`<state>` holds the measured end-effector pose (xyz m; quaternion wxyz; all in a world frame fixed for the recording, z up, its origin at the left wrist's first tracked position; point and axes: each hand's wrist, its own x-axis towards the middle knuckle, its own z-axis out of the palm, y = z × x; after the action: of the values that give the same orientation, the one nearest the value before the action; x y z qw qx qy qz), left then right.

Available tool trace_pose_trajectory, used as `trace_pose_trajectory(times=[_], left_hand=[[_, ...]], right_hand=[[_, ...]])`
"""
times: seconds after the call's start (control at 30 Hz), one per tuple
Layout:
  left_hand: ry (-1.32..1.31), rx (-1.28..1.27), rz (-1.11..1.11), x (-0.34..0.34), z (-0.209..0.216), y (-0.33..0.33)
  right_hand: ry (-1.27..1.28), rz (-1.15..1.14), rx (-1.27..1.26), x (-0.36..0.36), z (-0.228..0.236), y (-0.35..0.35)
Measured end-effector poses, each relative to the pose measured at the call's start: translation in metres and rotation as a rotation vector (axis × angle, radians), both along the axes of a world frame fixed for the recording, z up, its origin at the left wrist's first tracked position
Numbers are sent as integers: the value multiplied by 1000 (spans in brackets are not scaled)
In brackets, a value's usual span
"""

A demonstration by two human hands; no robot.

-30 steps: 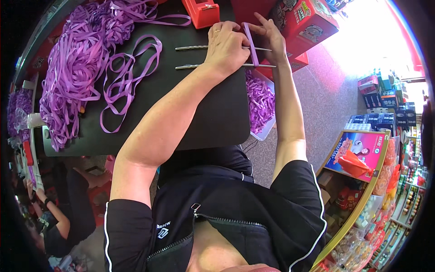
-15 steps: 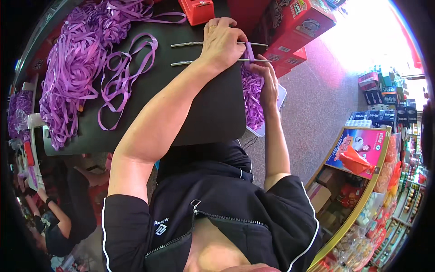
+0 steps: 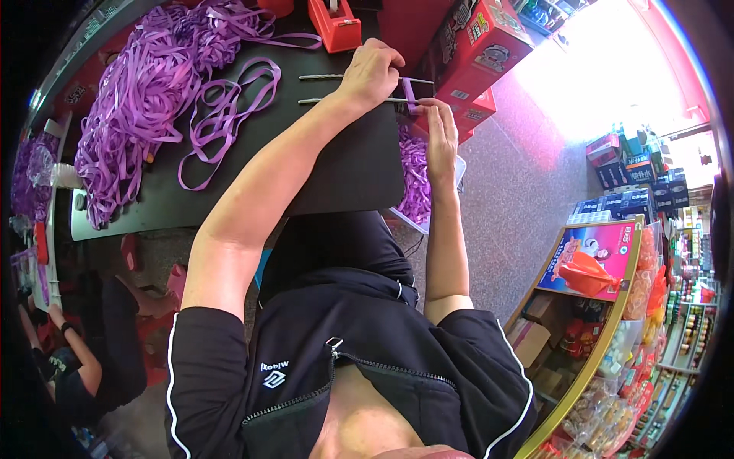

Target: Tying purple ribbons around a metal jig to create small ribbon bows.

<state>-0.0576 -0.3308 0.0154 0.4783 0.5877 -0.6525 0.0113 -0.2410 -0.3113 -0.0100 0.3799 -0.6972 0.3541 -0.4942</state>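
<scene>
Two thin metal rods (image 3: pixel 312 101) lie side by side across the black table, their right ends past its edge. A purple ribbon (image 3: pixel 408 95) loops around both near those ends. My left hand (image 3: pixel 368 75) is over the rods with curled fingers; what lies inside them is hidden. At the lower rod, the fingers of my right hand (image 3: pixel 441 141) are pressed together on the ribbon. Below, a white bin (image 3: pixel 461 170) contains many short purple ribbon pieces (image 3: pixel 415 180). A big tangled heap of purple ribbon (image 3: pixel 134 99) covers the table's left part, with loose loops (image 3: pixel 218 126) beside it.
A red tape dispenser (image 3: pixel 336 29) stands at the table's far edge. Red cartons (image 3: pixel 482 53) are stacked to the far right. Right of me is a gold-edged display case (image 3: pixel 623 306) with packaged goods. Another person (image 3: pixel 84 359) sits at lower left near a second table.
The view has shifted slightly. My left fingers have curled and lifted a little off the rods. My right fingers have straightened and come closer together at the ribbon.
</scene>
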Motion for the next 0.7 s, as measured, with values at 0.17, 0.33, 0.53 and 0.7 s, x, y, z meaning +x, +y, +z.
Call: trace_pose_trajectory(times=[0.17,0.33,0.53,0.7], left_hand=[[80,184,-67,-13,37,40],[742,608,-216,-28,27,65],[1610,737,-453,-62,49,67],[1994,453,-573,-63,25,45]], right_hand=[[283,-109,-37,-6,23,7],[170,-58,46,-2,23,3],[-5,-3,145,-6,22,-6],[-66,39,231,-3,25,-4]])
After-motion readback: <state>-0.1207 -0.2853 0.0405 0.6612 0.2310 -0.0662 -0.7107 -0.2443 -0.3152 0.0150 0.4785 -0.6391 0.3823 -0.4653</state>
